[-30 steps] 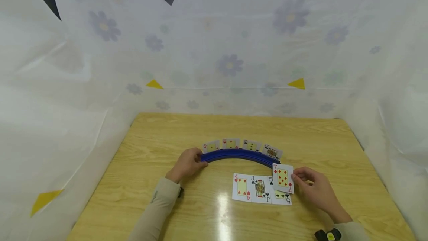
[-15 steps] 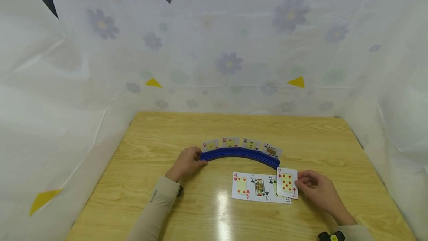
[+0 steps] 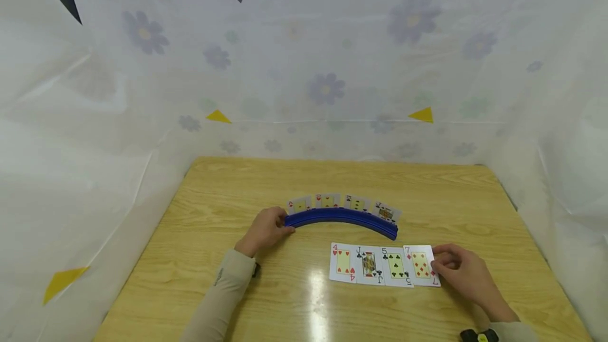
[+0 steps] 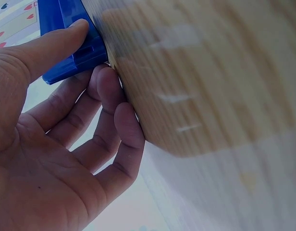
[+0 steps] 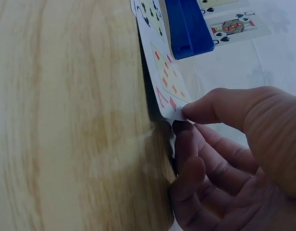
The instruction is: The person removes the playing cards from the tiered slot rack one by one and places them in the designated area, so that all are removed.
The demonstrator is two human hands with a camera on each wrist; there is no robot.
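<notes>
Where it lies, seven of diamonds (image 3: pixel 420 266) faces up.

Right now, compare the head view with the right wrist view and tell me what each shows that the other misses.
Head view only: the left hand holding the blue card holder's end, plus the 4 of hearts.

Right wrist view only: the right hand's thumb and a finger pinching the card's corner, edge lifted off the table.

Both: the 7 of diamonds, the right hand, the holder, the jack of clubs.
</notes>
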